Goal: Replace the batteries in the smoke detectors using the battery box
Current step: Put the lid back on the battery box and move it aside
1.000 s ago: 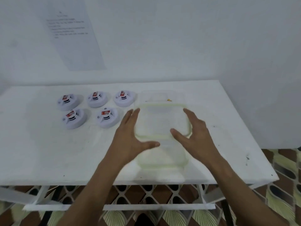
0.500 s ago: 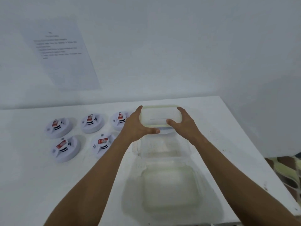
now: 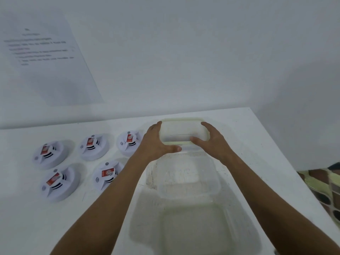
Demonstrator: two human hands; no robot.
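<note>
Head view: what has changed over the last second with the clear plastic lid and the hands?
Both hands, left hand and right hand, took hold of the clear green-rimmed plastic lid and carried it away toward the wall, uncovering the clear plastic battery box. The five white round smoke detectors stayed put.

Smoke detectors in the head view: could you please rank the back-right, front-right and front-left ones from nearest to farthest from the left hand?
From the left hand:
1. Back-right smoke detector, just beside the hand on its left.
2. Front-right smoke detector, nearer the person, beside the forearm.
3. Front-left smoke detector, far out to the left.
</note>
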